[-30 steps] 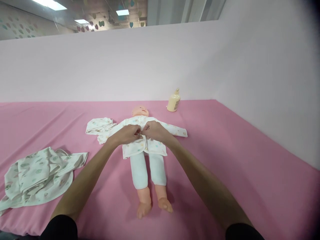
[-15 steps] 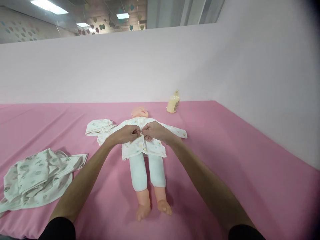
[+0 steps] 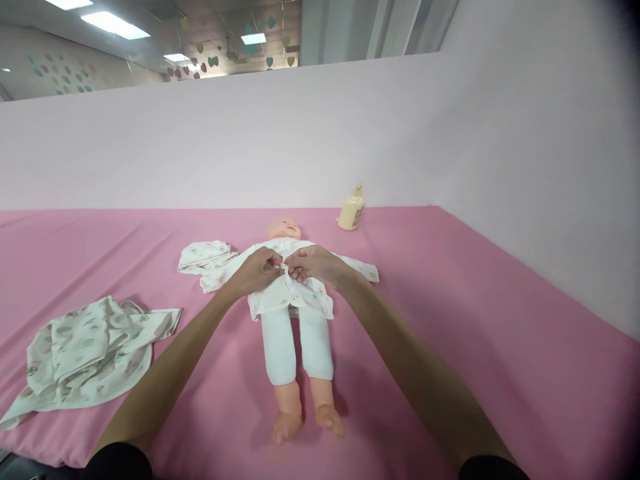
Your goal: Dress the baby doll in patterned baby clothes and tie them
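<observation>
A baby doll (image 3: pixel 288 415) lies on its back, feet toward me, its head at the far end. It wears white trousers (image 3: pixel 278 347) and a white printed baby shirt (image 3: pixel 270 301) that fastens down the front. My left hand (image 3: pixel 261 269) pinches the shirt's front edge at the chest. Opposite it, my right hand (image 3: pixel 315 264) is closed on the other front edge, fingertips almost meeting the left ones. A small light fastener shows between them; its exact kind is too small to tell. The fingers cover part of the shirt front.
A pink sheet (image 3: pixel 425 373) covers the padded surface. Left of the doll lie a folded white printed cloth (image 3: pixel 205 257) and, nearer me, a crumpled leaf-print cloth (image 3: pixel 90 347). A cream pump bottle (image 3: pixel 352 209) stands near the white wall (image 3: pixel 250 147).
The view has shifted slightly, so everything sits a little further right. My left fingers have loosened a bit around the shirt edge; both hands stay at the chest.
</observation>
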A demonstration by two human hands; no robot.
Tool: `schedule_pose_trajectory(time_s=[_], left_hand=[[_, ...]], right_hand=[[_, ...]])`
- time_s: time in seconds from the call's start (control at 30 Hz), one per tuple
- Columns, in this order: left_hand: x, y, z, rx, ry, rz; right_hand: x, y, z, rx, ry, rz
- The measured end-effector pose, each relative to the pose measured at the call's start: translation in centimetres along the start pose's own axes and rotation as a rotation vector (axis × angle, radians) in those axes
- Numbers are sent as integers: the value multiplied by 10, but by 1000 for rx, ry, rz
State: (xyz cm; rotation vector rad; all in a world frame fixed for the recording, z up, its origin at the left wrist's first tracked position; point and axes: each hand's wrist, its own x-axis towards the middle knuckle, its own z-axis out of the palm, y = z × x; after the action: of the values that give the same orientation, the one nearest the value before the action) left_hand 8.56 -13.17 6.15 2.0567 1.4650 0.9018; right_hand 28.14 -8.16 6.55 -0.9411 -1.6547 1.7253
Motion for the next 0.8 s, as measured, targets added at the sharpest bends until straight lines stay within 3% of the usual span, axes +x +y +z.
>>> schedule_pose_trajectory(time_s=[0.1, 0.3, 0.6, 0.8], left_hand=[[-4, -12, 14, 14, 169, 18], [-6, -23, 35, -68, 339, 58], [-10, -27, 49, -105, 434, -23], [-10, -29, 50, -125, 442, 48]], right_hand=[[1, 0, 0, 49, -7, 10], [1, 2, -2, 102, -7, -28], [5, 7, 0, 116, -30, -41], [5, 9, 4, 95, -16, -28]])
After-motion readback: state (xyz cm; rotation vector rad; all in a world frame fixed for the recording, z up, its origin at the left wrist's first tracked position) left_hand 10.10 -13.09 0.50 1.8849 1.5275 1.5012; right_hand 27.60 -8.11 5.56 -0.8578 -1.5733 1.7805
